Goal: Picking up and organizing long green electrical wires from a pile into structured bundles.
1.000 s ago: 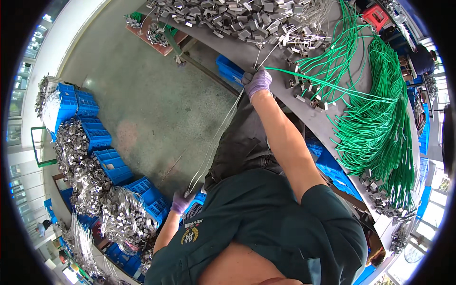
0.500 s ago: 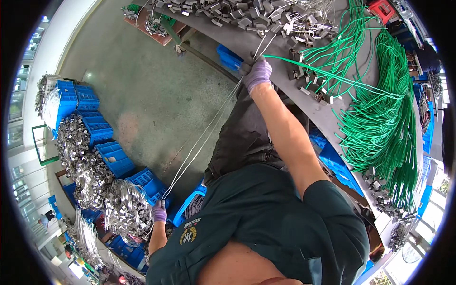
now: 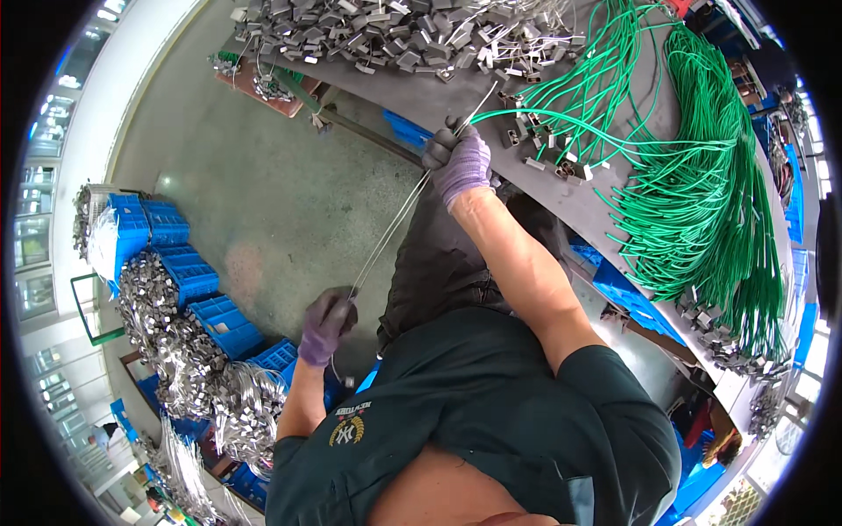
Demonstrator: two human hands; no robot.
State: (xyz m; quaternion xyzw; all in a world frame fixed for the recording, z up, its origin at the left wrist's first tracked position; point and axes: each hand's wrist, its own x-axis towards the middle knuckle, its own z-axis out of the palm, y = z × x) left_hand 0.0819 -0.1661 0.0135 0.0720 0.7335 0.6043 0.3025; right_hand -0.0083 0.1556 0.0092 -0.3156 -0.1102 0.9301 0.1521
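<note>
Both hands' grip pinching thin wires (image 3: pixel 395 223) taut

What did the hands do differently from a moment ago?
The left hand, which had stretched far down and out along the thin silvery wires, has come back up toward the body, still gripping them. The right hand stayed at the edge of the worktable, still holding the wires' other end. The green cables and metal clips lie unchanged.
</note>
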